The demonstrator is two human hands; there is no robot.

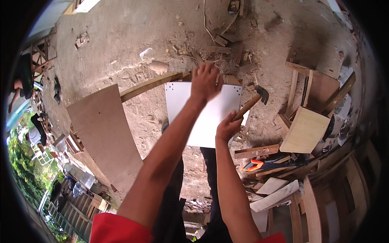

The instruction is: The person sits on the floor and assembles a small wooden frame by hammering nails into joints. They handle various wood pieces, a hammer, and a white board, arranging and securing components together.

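In front of me is a white panel (204, 117) with small dark dots at its two far corners. My left hand (206, 83) reaches over the panel's far edge, fingers a little bent and apart, thumb blurred. Whether its fingertips touch anything behind that edge is hidden. My right hand (228, 128) is closed round the wooden handle of a claw hammer (248, 106), close to the panel's right side. The dark metal head points away to the right, raised off the ground.
A brown plywood sheet (107, 131) leans at the left, beside a wooden beam (152, 86). To the right are a pale board (306, 130), an orange-handled handsaw (254, 165) and piled wood scraps. Slatted wooden frames (316, 206) stand at lower right. Debris litters the dirt floor.
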